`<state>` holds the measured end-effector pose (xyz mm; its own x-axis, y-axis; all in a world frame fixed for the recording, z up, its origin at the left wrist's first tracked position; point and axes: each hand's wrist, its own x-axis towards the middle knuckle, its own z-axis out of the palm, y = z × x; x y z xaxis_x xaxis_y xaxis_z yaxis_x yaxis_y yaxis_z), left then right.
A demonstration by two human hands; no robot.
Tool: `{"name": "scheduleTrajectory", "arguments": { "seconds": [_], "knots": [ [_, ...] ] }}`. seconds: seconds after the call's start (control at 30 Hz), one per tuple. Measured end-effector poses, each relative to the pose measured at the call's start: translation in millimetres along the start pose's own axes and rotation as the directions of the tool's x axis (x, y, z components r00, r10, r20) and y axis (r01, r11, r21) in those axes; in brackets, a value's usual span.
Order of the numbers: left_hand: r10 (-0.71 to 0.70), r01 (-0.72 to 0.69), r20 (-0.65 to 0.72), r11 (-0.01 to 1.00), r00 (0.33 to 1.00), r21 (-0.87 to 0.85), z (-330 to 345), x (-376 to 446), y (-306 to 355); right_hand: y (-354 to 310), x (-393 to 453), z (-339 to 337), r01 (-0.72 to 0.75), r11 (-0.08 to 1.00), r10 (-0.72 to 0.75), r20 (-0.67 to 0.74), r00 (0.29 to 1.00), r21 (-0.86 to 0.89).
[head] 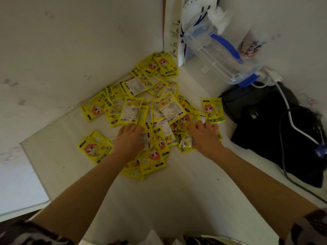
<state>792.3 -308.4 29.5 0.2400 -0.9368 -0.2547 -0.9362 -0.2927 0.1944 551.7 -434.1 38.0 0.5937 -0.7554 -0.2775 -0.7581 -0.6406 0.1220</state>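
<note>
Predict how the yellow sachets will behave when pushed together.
The yellow sachets look glossy and overlap loosely, so they probably slide over each other. They lie flat and thin, so likely light, slightly floppy; rolling seems unlikely.

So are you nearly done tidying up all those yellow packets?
Not nearly. Done: nothing looks gathered yet, and no yellow shows inside the clear box. In hand: the left hand and right hand lie on packets at the near edge of the pile. Left: almost everything, since the yellow packets lie scattered over the white table, some face up, some face down.
</note>
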Motion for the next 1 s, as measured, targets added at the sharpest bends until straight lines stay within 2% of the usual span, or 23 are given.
{"name": "scheduleTrajectory", "arguments": {
  "seconds": [0.1,0.17,0.23,0.33,0.47,0.53,0.63,0.73,0.9,1.0],
  "knots": [
    [0.132,-0.124,-0.051,0.984,0.990,0.126,4,-4,2,-1,-5,2,0.000,1.000,0.000,-0.014,1.000,-0.017],
    [0.148,-0.144,-0.020,0.981,0.989,0.134,1,-1,4,-2,-7,0,0.005,1.000,-0.004,0.007,1.000,-0.013],
    [0.110,-0.113,0.047,0.991,0.993,0.073,-1,5,5,-3,-7,-4,0.002,1.000,-0.002,0.027,1.000,0.004],
    [0.031,-0.037,0.076,0.997,0.997,0.068,-2,10,1,-3,-9,-4,-0.002,1.000,0.001,0.044,0.999,0.019],
    [-0.051,0.037,0.193,0.996,0.980,0.080,-7,17,-1,-3,-8,-2,-0.001,1.000,0.000,0.056,0.998,0.019],
    [-0.049,0.029,0.195,0.994,0.980,0.104,-10,20,1,-1,-8,1,-0.006,1.000,0.006,0.052,0.999,-0.003],
    [-0.044,0.035,0.102,0.995,0.994,0.095,-13,18,5,-1,-9,-2,0.019,1.000,-0.019,0.013,1.000,0.005],
    [-0.050,0.050,-0.027,0.999,0.998,0.011,-15,16,5,3,-9,-8,0.017,0.998,-0.018,0.030,0.999,0.053],
    [-0.081,0.070,-0.055,0.983,0.995,-0.172,-27,10,2,-1,-13,-28,-0.039,0.991,0.034,0.038,0.999,0.130],
    [-0.170,0.121,-0.103,0.923,0.980,-0.364,-36,-2,-4,-11,-17,-42,-0.077,0.968,0.074,0.024,0.997,0.238]
  ]
}}
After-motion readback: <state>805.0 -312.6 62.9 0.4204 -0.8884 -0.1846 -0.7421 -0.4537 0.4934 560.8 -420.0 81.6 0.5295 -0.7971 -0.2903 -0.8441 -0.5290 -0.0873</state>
